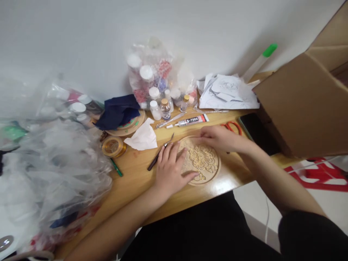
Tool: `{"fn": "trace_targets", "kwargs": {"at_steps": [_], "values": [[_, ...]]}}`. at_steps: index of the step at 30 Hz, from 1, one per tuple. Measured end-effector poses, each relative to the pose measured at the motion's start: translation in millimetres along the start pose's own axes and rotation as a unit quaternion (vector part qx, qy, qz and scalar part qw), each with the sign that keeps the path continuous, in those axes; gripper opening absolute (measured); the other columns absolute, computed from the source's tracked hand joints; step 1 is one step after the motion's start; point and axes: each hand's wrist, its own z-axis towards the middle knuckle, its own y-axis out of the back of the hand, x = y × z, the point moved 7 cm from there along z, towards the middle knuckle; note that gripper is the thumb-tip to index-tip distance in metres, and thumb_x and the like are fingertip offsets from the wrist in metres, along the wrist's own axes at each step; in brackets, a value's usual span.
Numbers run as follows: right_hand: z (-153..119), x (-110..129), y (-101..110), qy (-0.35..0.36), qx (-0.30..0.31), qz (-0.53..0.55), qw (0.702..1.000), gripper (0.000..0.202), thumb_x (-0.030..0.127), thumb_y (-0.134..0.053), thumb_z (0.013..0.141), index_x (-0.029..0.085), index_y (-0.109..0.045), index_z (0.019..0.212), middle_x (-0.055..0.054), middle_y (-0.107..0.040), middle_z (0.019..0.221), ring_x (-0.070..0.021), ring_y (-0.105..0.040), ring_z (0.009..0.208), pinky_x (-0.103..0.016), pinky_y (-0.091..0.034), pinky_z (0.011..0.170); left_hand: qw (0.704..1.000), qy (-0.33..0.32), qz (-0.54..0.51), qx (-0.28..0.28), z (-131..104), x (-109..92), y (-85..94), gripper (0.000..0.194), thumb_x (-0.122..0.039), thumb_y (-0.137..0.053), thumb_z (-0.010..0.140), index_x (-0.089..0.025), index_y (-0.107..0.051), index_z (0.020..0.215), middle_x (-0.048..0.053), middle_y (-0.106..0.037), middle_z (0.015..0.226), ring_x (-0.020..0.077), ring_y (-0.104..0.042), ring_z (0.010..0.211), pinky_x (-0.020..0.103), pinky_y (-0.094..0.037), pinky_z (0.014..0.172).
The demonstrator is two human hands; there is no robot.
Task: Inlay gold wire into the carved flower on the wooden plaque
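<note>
The left hand (170,170) is lying with spread fingers on the near-left edge of the carved wooden disc (202,161) on the counter (136,177), while the right hand (220,139) is pinching its far rim.

Both bare forearms reach in from the near edge and meet at the carved wooden disc (202,160). The left hand (170,170) lies palm down on the disc's left side, fingers spread, thumb across its near edge. The right hand (220,139) rests on its far rim, fingers curled loosely.
</note>
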Motion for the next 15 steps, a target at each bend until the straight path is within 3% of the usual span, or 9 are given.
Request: {"fn": "trace_targets", "kwargs": {"at_steps": [2,6,10,15], "values": [[4,-22,19,-0.019,-0.007,0.043,0.999,0.023,0.033,-0.047,0.091,0.017,-0.062,0.085,0.0,-0.062,0.067,-0.0114,-0.053,0.058,-0.023,-0.037,0.056,1.0,0.002,0.002,-0.003,0,0,0.0,0.073,-0.07,-0.063,0.078,-0.017,-0.061,0.128,0.016,-0.054,0.14,0.0345,-0.047,0.13,0.055,-0.035,0.111],[16,-51,42,-0.038,-0.011,0.0,0.999,0.018,0.028,-0.051,0.085,0.017,-0.062,0.074,0.001,-0.06,0.062,-0.0127,-0.053,0.059,-0.025,-0.038,0.059,1.0,0.005,-0.002,0.001,0,0,-0.1,0.069,-0.066,-0.063,0.08,-0.017,-0.061,0.129,0.016,-0.054,0.139,0.0353,-0.048,0.129,0.057,-0.036,0.11],[20,-54,49,-0.056,-0.067,-0.034,0.996,0.017,0.019,-0.05,0.081,0.016,-0.066,0.08,-0.002,-0.066,0.071,-0.0144,-0.056,0.065,-0.026,-0.038,0.065,1.0,-0.001,0.001,0.004,0,0,-0.2,0.067,-0.064,-0.062,0.083,-0.016,-0.061,0.13,0.017,-0.054,0.139,0.0361,-0.049,0.128,0.058,-0.038,0.109],[2,-54,57,-0.085,-0.115,-0.052,0.988,0.022,0.026,-0.05,0.085,0.015,-0.068,0.092,-0.003,-0.066,0.072,-0.0153,-0.055,0.064,-0.027,-0.037,0.064,1.0,-0.011,0.003,0.004,0,-1,0.4,0.057,-0.054,-0.058,0.089,-0.015,-0.059,0.13,0.018,-0.053,0.139,0.035,-0.049,0.127,0.059,-0.038,0.108]]}}
